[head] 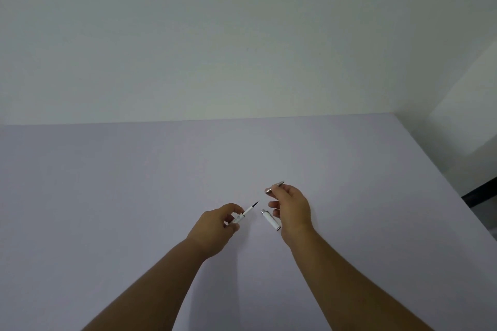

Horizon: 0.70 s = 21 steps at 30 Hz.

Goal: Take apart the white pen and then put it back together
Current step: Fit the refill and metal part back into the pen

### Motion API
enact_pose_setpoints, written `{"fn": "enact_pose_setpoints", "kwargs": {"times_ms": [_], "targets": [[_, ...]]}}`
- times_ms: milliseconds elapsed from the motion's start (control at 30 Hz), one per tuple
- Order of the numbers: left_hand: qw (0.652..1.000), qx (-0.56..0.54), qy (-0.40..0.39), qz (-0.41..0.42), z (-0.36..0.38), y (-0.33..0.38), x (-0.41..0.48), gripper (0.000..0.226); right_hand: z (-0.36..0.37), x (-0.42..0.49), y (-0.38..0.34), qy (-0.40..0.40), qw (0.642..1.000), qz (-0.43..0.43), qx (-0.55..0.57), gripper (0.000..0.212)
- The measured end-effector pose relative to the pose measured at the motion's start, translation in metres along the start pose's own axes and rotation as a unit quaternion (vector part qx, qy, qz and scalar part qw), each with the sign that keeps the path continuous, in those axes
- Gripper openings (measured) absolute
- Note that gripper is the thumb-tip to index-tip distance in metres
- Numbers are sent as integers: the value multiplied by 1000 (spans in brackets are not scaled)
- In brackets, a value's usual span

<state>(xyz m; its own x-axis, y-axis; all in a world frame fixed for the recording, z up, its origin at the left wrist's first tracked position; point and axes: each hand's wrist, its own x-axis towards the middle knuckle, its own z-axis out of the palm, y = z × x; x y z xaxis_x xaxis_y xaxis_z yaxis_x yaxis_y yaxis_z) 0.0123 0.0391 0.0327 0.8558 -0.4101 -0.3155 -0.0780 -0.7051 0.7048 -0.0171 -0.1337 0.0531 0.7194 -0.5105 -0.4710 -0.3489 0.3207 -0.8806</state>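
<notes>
The white pen is in pieces. My left hand [217,226] pinches the white pen body with its refill [247,212], the dark tip pointing up and to the right. My right hand [291,209] holds a small silver front section [274,187] between thumb and forefinger, a short gap away from the refill tip. A white cap with silver ends [270,219] lies on the table between the two hands, just left of my right palm.
The work surface is a pale lilac table [134,196] against a white wall. Its right edge runs diagonally down toward the lower right, with dark floor beyond it.
</notes>
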Motion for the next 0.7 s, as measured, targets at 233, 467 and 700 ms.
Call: {"fn": "enact_pose_setpoints", "kwargs": {"times_ms": [233,467,700], "targets": [[1000,2,3,14,1,9,0,21,3,-9,9,-37,995,0,-89,16],[1000,-4,13,-9,0,11,-1,13,0,-13,14,-73,992,-3,-99,11],[999,-38,-13,-23,-3,13,-4,13,-7,-12,14,-96,989,-40,-107,7]]}}
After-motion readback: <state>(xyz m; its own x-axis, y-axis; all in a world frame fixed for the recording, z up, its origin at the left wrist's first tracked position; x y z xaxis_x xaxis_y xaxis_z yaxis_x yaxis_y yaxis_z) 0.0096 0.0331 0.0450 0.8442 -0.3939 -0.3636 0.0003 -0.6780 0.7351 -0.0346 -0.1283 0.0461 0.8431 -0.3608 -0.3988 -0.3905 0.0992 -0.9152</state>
